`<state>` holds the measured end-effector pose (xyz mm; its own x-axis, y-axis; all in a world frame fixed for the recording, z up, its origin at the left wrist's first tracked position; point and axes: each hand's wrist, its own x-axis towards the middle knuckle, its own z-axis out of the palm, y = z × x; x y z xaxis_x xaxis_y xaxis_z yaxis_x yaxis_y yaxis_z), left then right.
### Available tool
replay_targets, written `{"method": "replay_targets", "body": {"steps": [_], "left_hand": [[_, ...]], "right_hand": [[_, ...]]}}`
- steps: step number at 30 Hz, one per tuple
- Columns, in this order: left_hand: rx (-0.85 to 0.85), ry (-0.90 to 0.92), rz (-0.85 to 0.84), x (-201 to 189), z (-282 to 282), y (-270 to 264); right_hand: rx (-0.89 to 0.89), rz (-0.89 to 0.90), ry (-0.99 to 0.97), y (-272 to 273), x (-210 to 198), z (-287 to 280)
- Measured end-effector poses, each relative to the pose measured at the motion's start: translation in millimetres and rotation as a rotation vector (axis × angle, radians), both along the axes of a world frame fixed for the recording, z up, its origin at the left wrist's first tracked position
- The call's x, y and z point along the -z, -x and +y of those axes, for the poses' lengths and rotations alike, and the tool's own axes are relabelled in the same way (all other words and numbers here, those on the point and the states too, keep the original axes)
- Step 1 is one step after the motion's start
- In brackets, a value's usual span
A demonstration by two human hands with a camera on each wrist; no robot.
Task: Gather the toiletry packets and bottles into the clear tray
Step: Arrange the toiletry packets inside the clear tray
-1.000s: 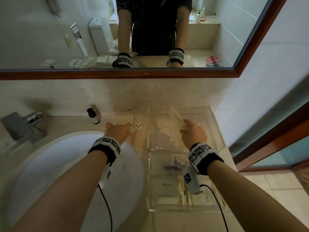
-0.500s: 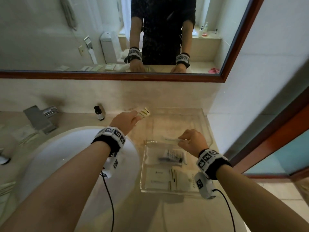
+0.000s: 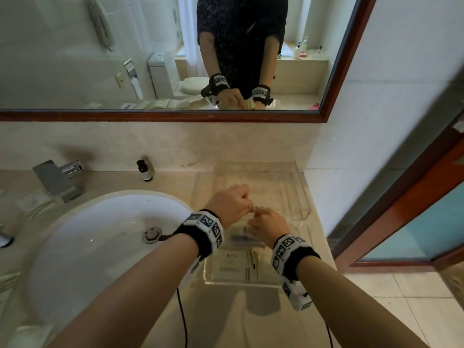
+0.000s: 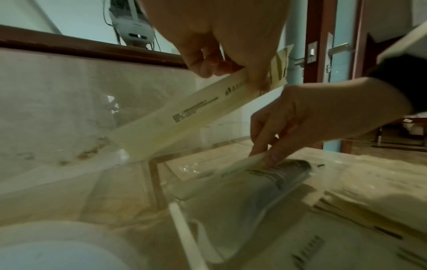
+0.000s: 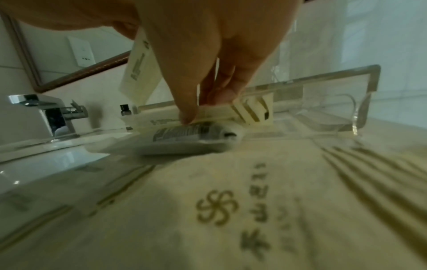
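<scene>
1. Toiletry packets already lie flat in the clear tray (image 3: 305, 212) on the desk (image 3: 221, 312), just right of the white sink (image 3: 105, 244); a cream sachet with a gold logo (image 5: 231, 210) fills the near part of the tray.
2. In the tray's middle lies a small tube in a clear wrapper (image 5: 189, 137), printed with dark text.
3. Left hand (image 3: 229, 205) hangs over the tray and pinches a long cream packet (image 4: 184, 117) between thumb and fingers; the packet slopes down to the left, its lower end near the tray wall.
4. Right hand (image 3: 270, 226) is just beside the left, fingers curled, pinching a second narrow cream packet (image 4: 233, 168) by its end; that packet rests low against the wrapped tube.
5. Whether the two hands touch cannot be told from the head view.
6. A small dark bottle (image 3: 145, 170) with a white label stands upright on the desk by the back wall, well apart from the tray, between it and the chrome tap (image 3: 57, 179).
7. More pale packets (image 3: 32, 204) lie on the desk left of the tap.
</scene>
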<state>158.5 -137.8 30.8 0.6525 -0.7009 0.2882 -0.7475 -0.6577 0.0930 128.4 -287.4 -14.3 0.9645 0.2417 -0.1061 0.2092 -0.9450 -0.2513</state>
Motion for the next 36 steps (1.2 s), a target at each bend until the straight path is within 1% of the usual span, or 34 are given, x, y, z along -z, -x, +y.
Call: {"method": "replay_targets", "body": {"steps": [2, 4, 5, 7, 11, 14, 17, 19, 24, 30, 33, 36], "left_hand": [[-0.019, -0.007, 0.091, 4, -9, 4], [-0.077, -0.079, 0.189, 7, -16, 6], [-0.091, -0.111, 0.213, 7, -20, 7], [-0.096, -0.156, 0.241, 4, -27, 8], [-0.056, -0.242, 0.214, 7, -36, 11], [-0.045, -0.287, 0.207, 14, -41, 13], [-0.045, -0.413, 0.218, 24, -41, 16], [-0.075, -0.452, 0.254, 30, -35, 17], [-0.209, -0.374, 0.340, 40, -15, 9], [-0.247, -0.308, 0.385, 32, 6, 12], [-0.294, -0.285, 0.377, 24, 27, 19], [-0.373, -0.259, 0.370, 16, 54, 31]], "right_hand": [[0.030, 0.064, -0.025, 2, -4, -4], [0.047, 0.107, -0.017, 5, -7, -11], [0.077, 0.112, -0.021, 7, -8, -16], [0.176, 0.056, -0.046, 10, -8, -28], [0.399, -0.057, -0.169, 15, -13, -50], [0.456, -0.119, -0.206, 18, -19, -57], [0.452, -0.142, -0.245, 19, -20, -57], [0.435, -0.136, -0.249, 20, -20, -57], [0.404, -0.119, -0.257, 20, -16, -54], [0.370, -0.102, -0.258, 14, -20, -46], [0.332, -0.086, -0.272, 7, -27, -30], [0.260, -0.072, -0.292, 0, -33, 0]]}}
